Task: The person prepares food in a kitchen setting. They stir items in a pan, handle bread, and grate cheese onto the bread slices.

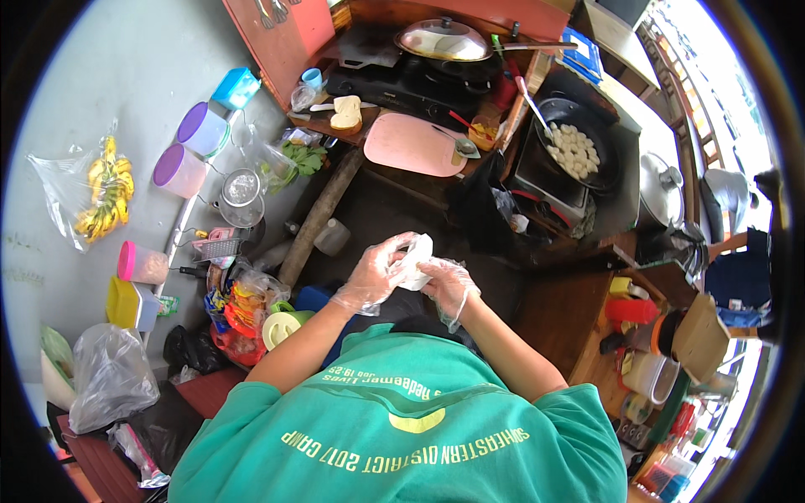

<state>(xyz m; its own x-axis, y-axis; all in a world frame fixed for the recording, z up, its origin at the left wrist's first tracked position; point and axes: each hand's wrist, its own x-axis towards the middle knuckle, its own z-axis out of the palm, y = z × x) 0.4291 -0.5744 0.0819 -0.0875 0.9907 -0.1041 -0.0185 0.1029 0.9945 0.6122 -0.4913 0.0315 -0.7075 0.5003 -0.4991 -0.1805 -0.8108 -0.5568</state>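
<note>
My left hand [370, 275] and my right hand [449, 287] meet in front of my chest, both in clear plastic gloves. Between them they grip a small white folded item [417, 259], perhaps a paper napkin or a wrapper; its kind is not certain. The left fingers curl around its upper side, while the right fingers pinch its lower right side. Beyond the hands, a pink cutting board [409, 144] lies on the counter with a spoon [462, 146] at its right end. Slices of bread [346, 113] are to the left of the board.
A wok [607, 176] with pale round pieces [572, 153] sits on a stove at right. A lidded pan [444, 43] stands on the black gas stove [402, 91]. A black bag [481, 204] hangs beside the board. A wooden post [324, 217] slants at left. A person [732, 201] is far right.
</note>
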